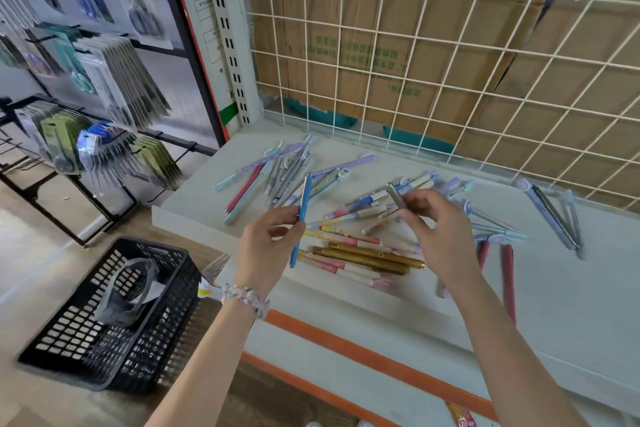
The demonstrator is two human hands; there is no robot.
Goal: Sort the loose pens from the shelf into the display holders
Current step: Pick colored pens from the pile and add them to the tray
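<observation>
Above shelf (554,305), left hand (266,246) one blue pen (300,218), right hand (440,236) one grey pen (396,196)

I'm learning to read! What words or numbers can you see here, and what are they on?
No text here can be read.
Cardboard behind the wire grid: green print, mirrored and blurred.
White sign on the left post: too small.
Pen on the shelf: blurred lettering.
Hanging packets: blurred.

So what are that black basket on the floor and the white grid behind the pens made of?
The black basket looks like moulded plastic: matte, with a uniform lattice of holes. The white grid looks like coated or painted metal wire: thin rods crossing in squares. The coating itself can't be told.
</observation>
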